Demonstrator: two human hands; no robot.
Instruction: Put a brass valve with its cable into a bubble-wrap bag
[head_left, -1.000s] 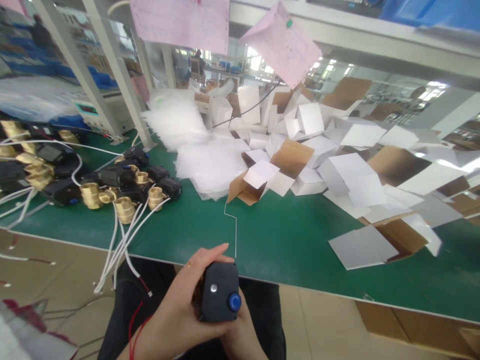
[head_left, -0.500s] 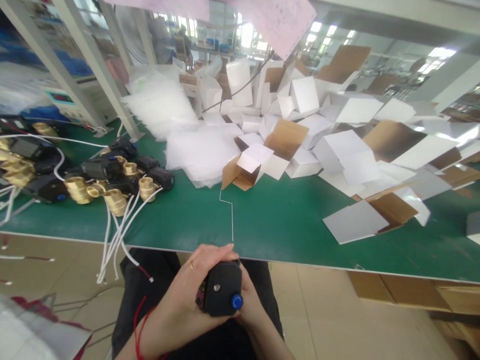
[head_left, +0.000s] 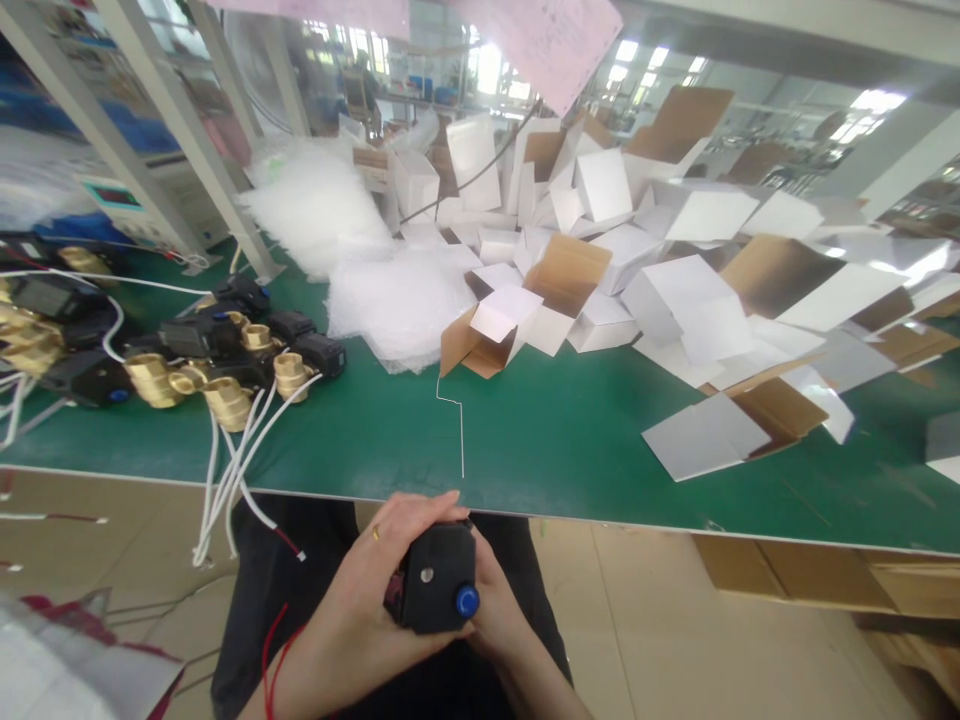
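Observation:
Both my hands hold one black actuator box (head_left: pixel 437 590) with a blue knob and a small silver screw, over my lap just short of the green table's (head_left: pixel 570 450) front edge. My left hand (head_left: pixel 367 600) wraps around its left side and top, fingers closed. From the right and below, my right hand (head_left: pixel 495 610) grips it, mostly hidden behind the box. A red wire runs by my left wrist.
At the table's left lie several brass valves with black actuators (head_left: pixel 217 365) and white cables hanging over the edge. Bubble-wrap bags (head_left: pixel 397 300) sit mid-table. A heap of white and brown cardboard boxes (head_left: pixel 637 260) fills the back and right. A flat carton blank (head_left: pixel 705 435) lies nearer.
The view has tilted slightly down and shifted. My right hand has come up around the black box, which has turned a little; both hands stay in the same spot over my lap.

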